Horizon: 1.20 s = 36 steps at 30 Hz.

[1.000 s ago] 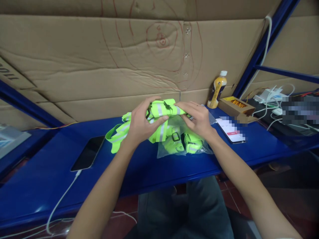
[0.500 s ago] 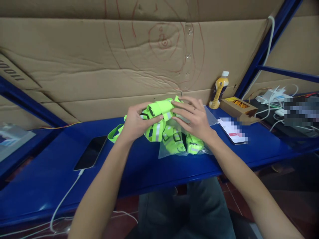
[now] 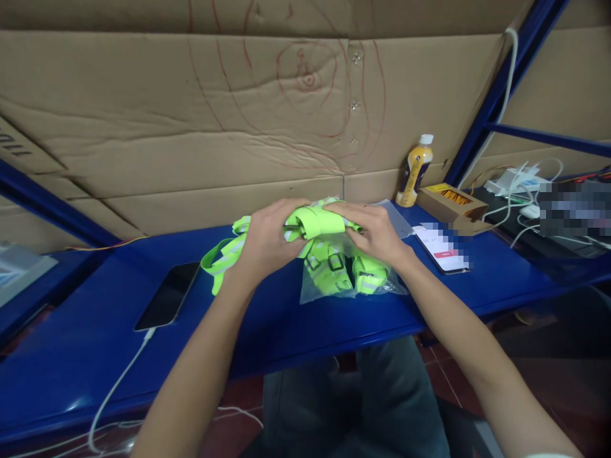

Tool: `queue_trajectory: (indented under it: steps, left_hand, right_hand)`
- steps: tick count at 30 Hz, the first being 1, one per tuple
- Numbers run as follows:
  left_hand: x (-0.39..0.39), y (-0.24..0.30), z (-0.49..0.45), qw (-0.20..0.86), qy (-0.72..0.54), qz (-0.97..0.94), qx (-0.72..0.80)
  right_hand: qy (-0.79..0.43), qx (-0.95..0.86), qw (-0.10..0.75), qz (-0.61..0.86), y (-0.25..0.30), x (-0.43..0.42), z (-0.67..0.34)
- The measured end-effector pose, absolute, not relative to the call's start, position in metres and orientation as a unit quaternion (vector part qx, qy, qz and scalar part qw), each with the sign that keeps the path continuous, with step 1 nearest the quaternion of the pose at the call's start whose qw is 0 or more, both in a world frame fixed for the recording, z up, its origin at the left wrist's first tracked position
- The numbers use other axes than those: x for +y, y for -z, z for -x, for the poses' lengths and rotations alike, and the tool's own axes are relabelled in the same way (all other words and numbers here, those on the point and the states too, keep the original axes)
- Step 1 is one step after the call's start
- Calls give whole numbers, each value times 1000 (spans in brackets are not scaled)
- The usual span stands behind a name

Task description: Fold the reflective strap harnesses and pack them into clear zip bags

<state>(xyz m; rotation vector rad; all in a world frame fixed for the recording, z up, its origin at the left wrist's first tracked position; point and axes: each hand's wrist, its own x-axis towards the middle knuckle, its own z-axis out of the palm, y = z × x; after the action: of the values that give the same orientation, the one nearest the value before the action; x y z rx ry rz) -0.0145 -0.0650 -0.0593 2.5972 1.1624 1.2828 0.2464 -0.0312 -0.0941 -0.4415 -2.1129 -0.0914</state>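
Both hands hold a bunched neon-yellow reflective strap with grey stripes and black buckles, just above the blue shelf. My left hand curls round its left end; loose loops trail left of that hand onto the shelf. My right hand pinches its right end with bent fingers. Under my hands lies a clear plastic bag holding more folded neon straps.
A dark phone lies left on the shelf, with a white cable running off the front edge. At right are a second phone, a yellow bottle, an open cardboard box and white chargers with cables. Cardboard sheets form the back wall.
The bundle was lifted and turned half a second ago with my right fingers spread over it; now both hands have lowered and closed tighter on it, just above the bag.
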Motion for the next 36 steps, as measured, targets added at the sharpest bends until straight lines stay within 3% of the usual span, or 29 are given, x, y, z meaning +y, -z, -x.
queue_trajectory:
  steps: [2, 6, 11, 14, 19, 23, 27, 30, 36]
  left_hand:
    - [-65, 57, 19, 97, -395, -825, 392]
    - [-67, 56, 16, 368, -453, -733, 351]
    - [-69, 56, 5, 516, -500, -603, 346]
    - [-70, 51, 14, 481, -500, -630, 348]
    - [-72, 45, 32, 254, -448, -766, 385]
    - [-72, 50, 22, 102, -420, -842, 323]
    - [-70, 57, 11, 41, -424, -853, 301]
    - [-68, 59, 10, 55, -414, -841, 344]
    - [-65, 65, 4, 298, -428, -764, 380]
  right_hand:
    - [96, -853, 481, 179, 98, -30, -245]
    - [185, -815, 526, 161, 100, -29, -238]
    - [83, -841, 514, 147, 91, -38, -231]
    - [-35, -859, 487, 155, 87, -43, -232]
    - [-137, -853, 463, 200, 90, -38, -233]
    - [-101, -868, 440, 207, 95, -29, -235]
    - [8, -873, 451, 189, 98, -25, -240]
    - [61, -869, 448, 200, 97, -27, -242]
    - [147, -854, 458, 195, 102, -31, -234]
